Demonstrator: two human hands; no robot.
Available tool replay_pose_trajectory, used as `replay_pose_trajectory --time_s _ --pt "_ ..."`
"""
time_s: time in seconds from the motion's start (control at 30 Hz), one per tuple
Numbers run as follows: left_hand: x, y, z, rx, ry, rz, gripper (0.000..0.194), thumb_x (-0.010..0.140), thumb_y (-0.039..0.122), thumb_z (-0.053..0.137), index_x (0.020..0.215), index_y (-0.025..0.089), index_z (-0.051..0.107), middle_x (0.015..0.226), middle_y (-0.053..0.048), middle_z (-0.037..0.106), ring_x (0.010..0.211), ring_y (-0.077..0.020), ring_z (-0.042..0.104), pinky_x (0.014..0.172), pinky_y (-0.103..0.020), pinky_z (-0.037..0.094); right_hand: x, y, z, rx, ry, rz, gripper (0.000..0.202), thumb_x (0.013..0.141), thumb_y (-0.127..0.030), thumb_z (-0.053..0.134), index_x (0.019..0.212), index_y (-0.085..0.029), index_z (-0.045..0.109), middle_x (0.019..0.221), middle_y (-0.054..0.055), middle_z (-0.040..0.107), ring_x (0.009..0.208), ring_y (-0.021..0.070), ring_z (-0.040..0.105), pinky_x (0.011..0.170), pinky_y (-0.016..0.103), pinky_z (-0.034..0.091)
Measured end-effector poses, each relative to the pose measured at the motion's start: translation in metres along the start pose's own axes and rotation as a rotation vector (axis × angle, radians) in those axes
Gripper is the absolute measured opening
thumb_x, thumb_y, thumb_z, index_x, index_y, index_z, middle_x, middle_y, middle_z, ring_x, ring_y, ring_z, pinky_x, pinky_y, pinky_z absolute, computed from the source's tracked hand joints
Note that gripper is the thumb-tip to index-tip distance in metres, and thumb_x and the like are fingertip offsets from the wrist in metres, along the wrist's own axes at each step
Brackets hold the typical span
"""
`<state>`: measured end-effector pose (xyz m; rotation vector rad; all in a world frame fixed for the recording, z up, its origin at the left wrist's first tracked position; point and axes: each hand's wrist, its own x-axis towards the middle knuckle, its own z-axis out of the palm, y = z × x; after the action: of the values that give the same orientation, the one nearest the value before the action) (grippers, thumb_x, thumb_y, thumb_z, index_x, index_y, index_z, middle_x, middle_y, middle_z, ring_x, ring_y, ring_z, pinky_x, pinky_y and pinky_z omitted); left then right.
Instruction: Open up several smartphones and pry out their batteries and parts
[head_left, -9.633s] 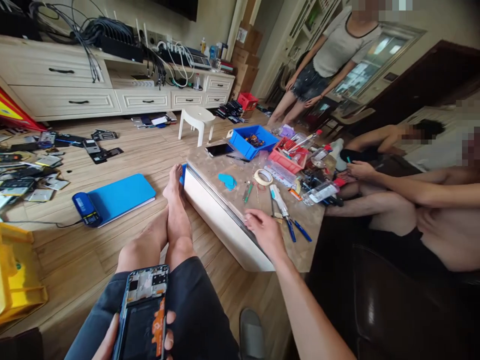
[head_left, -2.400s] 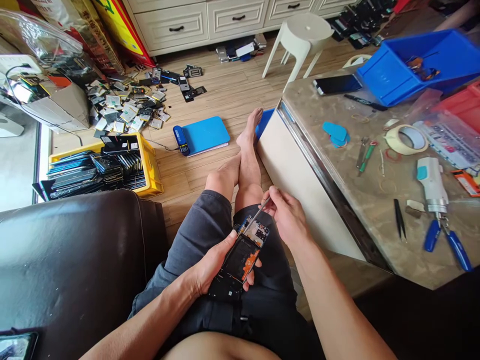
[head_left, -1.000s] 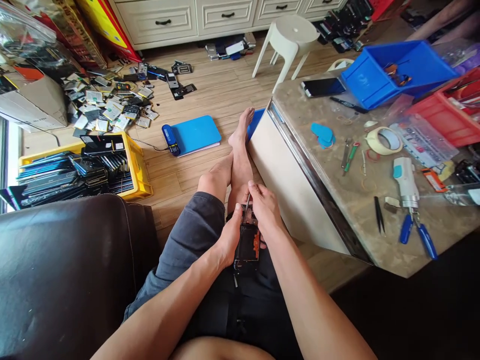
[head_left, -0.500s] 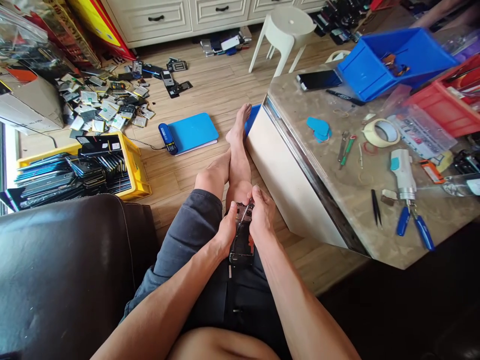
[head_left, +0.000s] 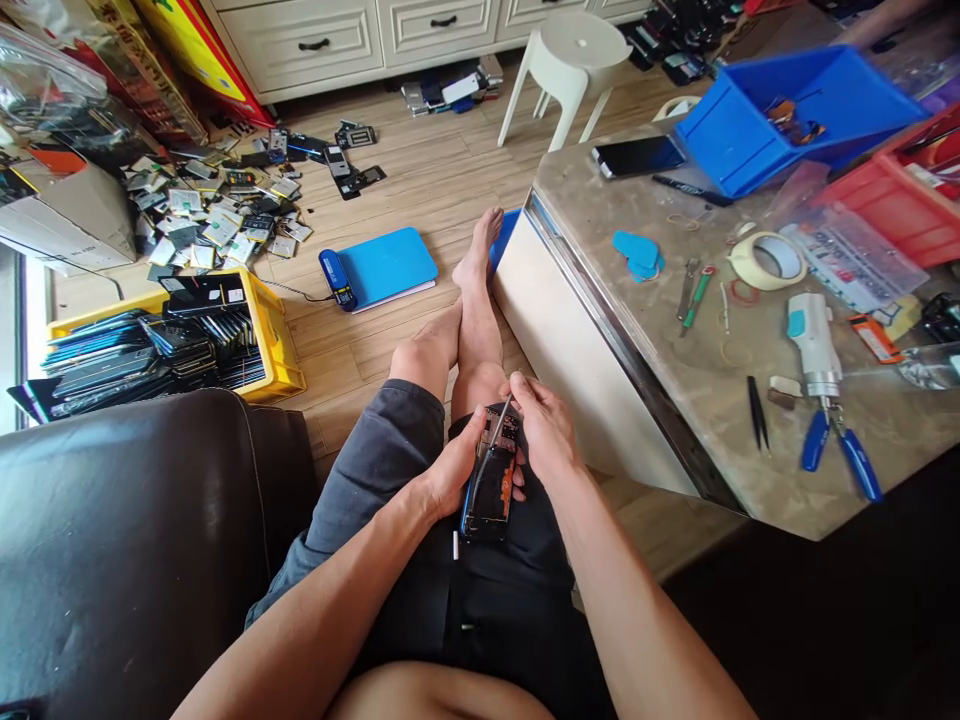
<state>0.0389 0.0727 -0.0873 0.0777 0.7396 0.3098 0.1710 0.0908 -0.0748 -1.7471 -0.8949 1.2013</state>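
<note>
My left hand is wrapped round an opened smartphone above my lap, fingers showing at its right edge. The phone's back is off; a circuit board shows at the top, with a black area and an orange patch below. My right hand pinches a thin metal rod-like tool, slanted across the upper part of the phone. Whether its tip touches the phone I cannot tell. A small white strip lies on my shorts below the phone.
At right, a table bears pliers, black tweezers, masking tape and a blue bin. A yellow crate of phone screens, a blue scale and loose batteries are on the floor. A white stool stands behind.
My right hand has moved slightly right, bringing the tool with it and uncovering more of the phone. The phone now shows more of its face and a blue edge.
</note>
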Motion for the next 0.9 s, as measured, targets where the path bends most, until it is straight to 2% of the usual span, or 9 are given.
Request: replay_pose_trajectory --time_s 0.1,0.27,0.47,0.6,0.7,0.8,0.9 --pt "-0.002 -0.003 0.000 0.066 -0.029 0.031 0.094 0.095 0.083 0.020 0.099 0.006 0.074 0.073 -0.016 0.075 0.056 -0.0221 0.070 0.054 -0.030 0.056 0.004 0.002 0.001 -0.046 -0.031 -0.007 0.054 0.085 -0.076 0.061 0.073 -0.023 0.064 0.060 -0.001 0.059 0.057 0.0164 0.054 0.053 0.027 0.040" --pt "-0.001 -0.013 0.003 0.131 0.120 0.090 0.091 0.092 0.086 0.027 0.097 0.009 0.076 0.067 -0.013 0.074 0.060 -0.0239 0.072 0.058 -0.031 0.058 -0.012 0.004 0.009 -0.144 -0.076 0.021 0.048 0.091 -0.066 0.056 0.075 -0.022 0.065 0.056 -0.003 0.053 0.053 0.0164 0.050 0.052 0.028 0.037" --pt "0.000 -0.018 0.003 0.122 0.216 0.160 0.080 0.094 0.080 0.037 0.106 0.012 0.078 0.077 -0.013 0.078 0.073 -0.0272 0.076 0.070 -0.036 0.062 -0.023 -0.001 0.010 -0.207 -0.039 -0.003 0.042 0.091 -0.058 0.057 0.077 -0.021 0.069 0.072 0.002 0.065 0.066 0.0196 0.060 0.060 0.029 0.043" --pt "0.002 -0.016 0.003 0.120 0.332 0.296 0.066 0.097 0.071 0.048 0.119 0.015 0.076 0.098 -0.012 0.082 0.097 -0.0286 0.077 0.090 -0.037 0.060 -0.022 -0.002 0.017 -0.202 0.045 -0.032 0.040 0.090 -0.056 0.059 0.072 -0.022 0.069 0.074 0.003 0.068 0.073 0.0214 0.062 0.067 0.031 0.045" --pt "0.004 -0.016 0.003 0.116 0.363 0.378 0.057 0.100 0.063 0.052 0.126 0.018 0.074 0.112 -0.009 0.081 0.114 -0.0271 0.072 0.101 -0.035 0.056 -0.021 0.002 0.025 -0.159 0.140 -0.043 0.047 0.094 -0.058 0.052 0.064 -0.023 0.063 0.070 0.003 0.067 0.071 0.0213 0.061 0.070 0.032 0.045" --pt "0.006 -0.016 0.003 0.114 0.350 0.413 0.052 0.100 0.059 0.056 0.123 0.017 0.075 0.111 -0.009 0.081 0.115 -0.0266 0.072 0.103 -0.035 0.055 -0.023 0.010 0.030 -0.081 0.239 -0.048 0.053 0.096 -0.060 0.046 0.060 -0.024 0.056 0.066 0.002 0.064 0.065 0.0197 0.058 0.068 0.032 0.043" --pt "0.008 -0.016 0.001 0.113 0.317 0.416 0.054 0.096 0.061 0.060 0.116 0.014 0.077 0.099 -0.010 0.082 0.104 -0.0281 0.075 0.098 -0.038 0.058 -0.024 0.018 0.031 0.035 0.297 -0.047 0.055 0.096 -0.066 0.044 0.060 -0.024 0.052 0.064 0.001 0.062 0.061 0.0178 0.054 0.063 0.030 0.041"
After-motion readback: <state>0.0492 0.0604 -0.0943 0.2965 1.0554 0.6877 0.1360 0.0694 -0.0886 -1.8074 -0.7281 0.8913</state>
